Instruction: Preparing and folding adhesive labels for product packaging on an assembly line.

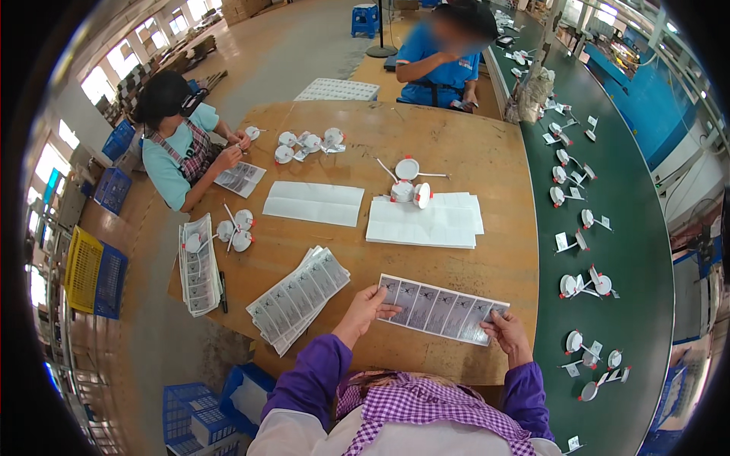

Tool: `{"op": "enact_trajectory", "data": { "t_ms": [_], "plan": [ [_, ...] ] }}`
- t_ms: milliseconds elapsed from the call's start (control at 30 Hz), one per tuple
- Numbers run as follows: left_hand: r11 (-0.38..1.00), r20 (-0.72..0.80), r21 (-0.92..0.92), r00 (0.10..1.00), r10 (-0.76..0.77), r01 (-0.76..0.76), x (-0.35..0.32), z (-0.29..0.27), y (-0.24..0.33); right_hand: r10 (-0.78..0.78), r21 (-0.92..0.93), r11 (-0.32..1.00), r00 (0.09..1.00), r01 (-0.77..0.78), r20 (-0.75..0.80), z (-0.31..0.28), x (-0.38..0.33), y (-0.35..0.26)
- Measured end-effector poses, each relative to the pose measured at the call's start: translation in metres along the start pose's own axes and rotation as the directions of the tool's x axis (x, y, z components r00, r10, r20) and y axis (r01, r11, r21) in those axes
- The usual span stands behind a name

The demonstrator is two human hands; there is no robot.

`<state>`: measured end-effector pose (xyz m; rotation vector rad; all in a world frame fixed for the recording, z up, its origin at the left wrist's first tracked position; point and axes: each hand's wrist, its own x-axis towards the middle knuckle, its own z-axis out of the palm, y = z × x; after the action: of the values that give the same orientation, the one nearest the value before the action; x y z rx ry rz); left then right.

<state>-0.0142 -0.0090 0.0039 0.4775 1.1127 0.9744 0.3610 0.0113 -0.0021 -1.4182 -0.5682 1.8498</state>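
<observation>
Between my two hands, just above the near part of the wooden table, is a sheet of silver labels (437, 310) with a row of printed panels. My left hand (365, 308) pinches its left end, thumb on top. The right end is gripped by my right hand (508, 333). Left of them lies a fanned stack of similar label sheets (298, 298). Beyond the held sheet is a pile of white paper sheets (422, 228), with several round white lamps (407, 169) with short leads resting on its far edge. A single creased white sheet (313, 203) lies to its left.
A co-worker (179, 140) handles a small part at the table's left edge; another person in blue (449, 57) is at the far side. On the right runs a green conveyor belt (608, 304) carrying scattered lamps. Blue baskets (194, 418) stand at lower left, beside a marker pen (223, 292) on the table.
</observation>
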Motion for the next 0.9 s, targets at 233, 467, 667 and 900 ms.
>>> {"op": "enact_trajectory", "data": {
  "t_ms": [233,467,667,900],
  "plan": [
    [0.999,0.018,-0.019,0.999,-0.035,0.035,0.002,0.002,0.005,0.035,-0.04,0.999,0.999,-0.035,-0.007,0.001,-0.002,-0.004],
    [0.999,0.041,0.0,0.998,-0.046,0.046,0.005,0.006,0.002,-0.012,0.07,0.997,0.999,0.01,0.032,0.002,-0.009,-0.003],
    [1.0,0.054,-0.018,0.999,0.002,-0.001,0.006,0.009,0.0,-0.022,0.073,0.997,1.0,0.021,0.014,0.003,-0.013,-0.001],
    [1.0,0.055,-0.028,0.998,0.001,0.001,0.004,0.01,0.004,-0.025,0.086,0.996,0.999,0.022,0.034,0.006,-0.015,-0.006]
  ]
}}
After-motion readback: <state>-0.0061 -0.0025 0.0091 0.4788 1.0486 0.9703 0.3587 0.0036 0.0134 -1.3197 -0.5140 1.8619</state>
